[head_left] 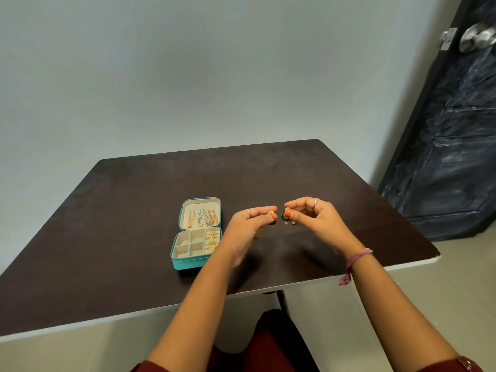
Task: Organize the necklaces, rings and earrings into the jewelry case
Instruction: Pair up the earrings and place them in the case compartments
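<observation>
A teal jewelry case (pixel 188 264) lies open on the dark table (pixel 134 210), left of my hands. Its raised lid (pixel 200 201) holds gold and silver necklaces (pixel 202 218). Several gold rings (pixel 212 240) fill the right-hand slots of the base. The other compartments look empty. My left hand (pixel 248 224) pinches a small dark earring (pixel 272 220) between thumb and fingertips. My right hand (pixel 311 213) pinches a matching green and gold earring (pixel 285 215). Both hands hover above the table, fingertips nearly meeting, just right of the case.
The table stands against a pale wall (pixel 188 76). A dark door (pixel 456 130) with a metal knob (pixel 476 37) is at the right. The table's near edge (pixel 295 288) has a white border, and my lap shows below it.
</observation>
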A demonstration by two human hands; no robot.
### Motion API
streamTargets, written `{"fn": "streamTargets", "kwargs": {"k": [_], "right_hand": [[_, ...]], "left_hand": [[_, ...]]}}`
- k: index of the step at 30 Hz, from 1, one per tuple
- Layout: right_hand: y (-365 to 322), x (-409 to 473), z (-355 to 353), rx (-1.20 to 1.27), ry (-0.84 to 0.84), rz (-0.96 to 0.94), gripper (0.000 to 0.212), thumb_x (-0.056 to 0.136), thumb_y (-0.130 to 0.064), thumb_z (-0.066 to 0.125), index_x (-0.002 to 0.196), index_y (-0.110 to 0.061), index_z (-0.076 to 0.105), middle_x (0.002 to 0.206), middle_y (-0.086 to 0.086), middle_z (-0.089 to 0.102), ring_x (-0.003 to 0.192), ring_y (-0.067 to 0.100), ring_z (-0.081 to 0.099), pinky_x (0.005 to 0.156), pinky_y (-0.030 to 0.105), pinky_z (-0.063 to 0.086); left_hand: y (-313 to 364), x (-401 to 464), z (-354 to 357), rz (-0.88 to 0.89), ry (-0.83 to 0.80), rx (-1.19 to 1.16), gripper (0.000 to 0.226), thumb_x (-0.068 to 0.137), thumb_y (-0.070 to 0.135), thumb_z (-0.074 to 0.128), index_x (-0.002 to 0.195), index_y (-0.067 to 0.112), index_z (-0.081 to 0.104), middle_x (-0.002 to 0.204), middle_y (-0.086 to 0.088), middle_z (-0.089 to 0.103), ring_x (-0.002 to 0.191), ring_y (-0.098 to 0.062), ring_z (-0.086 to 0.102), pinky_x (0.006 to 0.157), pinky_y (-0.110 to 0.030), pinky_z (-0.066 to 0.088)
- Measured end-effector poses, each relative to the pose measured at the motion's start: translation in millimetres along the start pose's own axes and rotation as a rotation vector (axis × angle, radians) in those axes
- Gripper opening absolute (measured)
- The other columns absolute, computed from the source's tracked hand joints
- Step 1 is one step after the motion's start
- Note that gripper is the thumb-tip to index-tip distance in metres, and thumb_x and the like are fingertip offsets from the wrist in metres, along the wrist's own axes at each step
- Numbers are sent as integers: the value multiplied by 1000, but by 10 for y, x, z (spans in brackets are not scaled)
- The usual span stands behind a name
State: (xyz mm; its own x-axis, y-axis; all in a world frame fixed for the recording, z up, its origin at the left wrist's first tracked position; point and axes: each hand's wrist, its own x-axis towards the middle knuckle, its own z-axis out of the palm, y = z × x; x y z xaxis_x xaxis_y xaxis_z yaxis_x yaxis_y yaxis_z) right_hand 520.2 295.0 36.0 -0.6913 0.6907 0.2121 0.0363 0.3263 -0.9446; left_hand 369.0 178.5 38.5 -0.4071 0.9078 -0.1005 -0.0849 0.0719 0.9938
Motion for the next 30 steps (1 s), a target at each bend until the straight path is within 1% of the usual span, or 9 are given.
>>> {"fn": "streamTargets", "kwargs": {"k": [3,7,10,15,19,22,24,27,30], "right_hand": [[-41,-10,83,-72,-21,-66,19,86,-14,68,105,-15,69,94,0,74,91,11,70,82,22,55],[-29,-33,227,-1,-33,-48,18,87,-7,66,103,-12,67,95,7,72,86,15,71,77,24,57],[-4,-57,360,156,-67,116,15,88,-2,62,99,-12,65,91,11,69,75,13,70,67,24,58],[72,-46,588,259,-119,377,10,90,-2,61,98,-7,62,80,8,66,64,13,70,56,21,56],[112,-5,717,232,-89,442,7,91,-2,60,95,-7,61,76,6,64,58,11,69,52,19,54],[151,9,790,160,-60,451,8,91,-2,59,90,-9,61,76,7,64,58,12,68,52,20,54],[158,11,824,100,-43,449,9,91,-3,60,87,-10,61,76,7,65,60,14,68,54,21,55],[142,11,844,21,-32,451,9,91,-4,60,85,-10,62,73,7,66,62,15,68,53,21,55],[121,23,860,-44,-32,451,10,91,-5,59,83,-11,62,71,5,65,60,15,68,51,22,54]], "left_hand": [[70,-42,-166,85,51,142,23,88,17,67,110,20,71,88,4,70,70,4,59,60,-8,42],[139,-84,-357,118,3,273,20,86,11,68,103,20,70,91,-4,72,79,-7,64,70,-11,50],[189,-80,-446,47,-32,374,19,87,7,66,105,10,68,90,-8,71,71,-3,64,59,-11,49],[240,14,-446,-100,-70,650,18,87,0,64,104,3,67,75,-4,66,65,-12,61,45,-11,45],[231,152,-364,-213,-90,874,15,84,0,66,93,12,69,66,3,61,41,-1,56,43,-12,46],[207,214,-318,-263,-121,1001,16,87,4,64,100,8,69,73,1,63,60,-11,65,53,-13,49],[194,244,-311,-274,-108,1034,18,89,6,59,106,3,67,72,-1,62,57,-11,60,47,-10,46],[194,280,-296,-318,-135,1056,15,89,6,59,103,2,65,70,-2,62,57,-13,60,56,-16,51],[191,315,-285,-338,-139,1085,5,88,5,60,86,9,61,44,7,60,53,-12,60,50,-12,49]]}}
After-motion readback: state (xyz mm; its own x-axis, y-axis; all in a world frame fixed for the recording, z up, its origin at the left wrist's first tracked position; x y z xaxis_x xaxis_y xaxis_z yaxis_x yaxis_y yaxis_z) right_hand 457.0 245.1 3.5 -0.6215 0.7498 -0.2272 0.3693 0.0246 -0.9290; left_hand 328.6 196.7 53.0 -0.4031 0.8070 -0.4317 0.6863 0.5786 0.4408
